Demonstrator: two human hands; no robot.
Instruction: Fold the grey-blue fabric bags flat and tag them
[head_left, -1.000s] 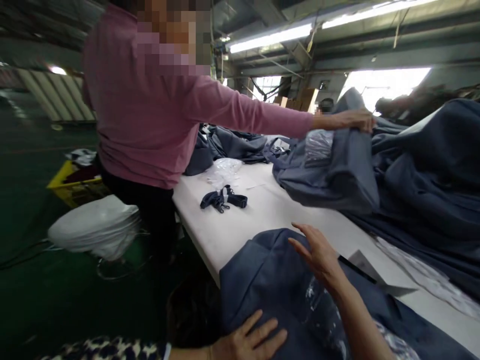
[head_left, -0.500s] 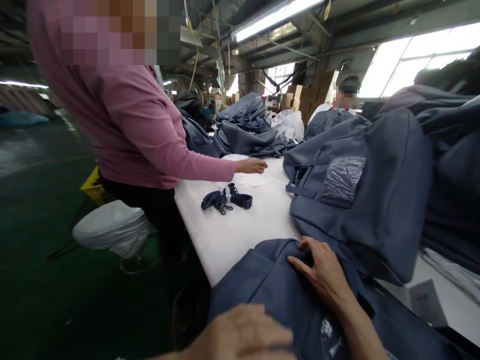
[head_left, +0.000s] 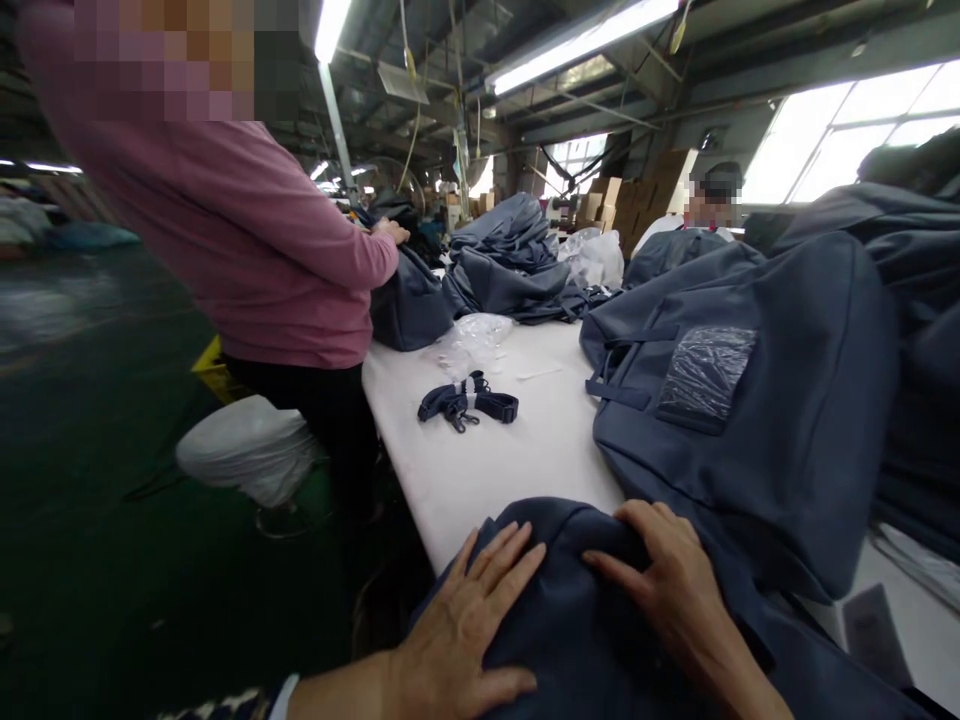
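Lying splayed on creased, rounded navy fabric (head_left: 577,615): left hand (head_left: 466,615), grasping nothing; right hand (head_left: 671,565) half-curled, pinch unclear.

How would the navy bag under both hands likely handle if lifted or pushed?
The navy bag would probably fold and sag, since its fabric creases between the left hand and right hand. It seems unlikely to roll, lying as a broad, slumped mound. Weight is hard to judge.
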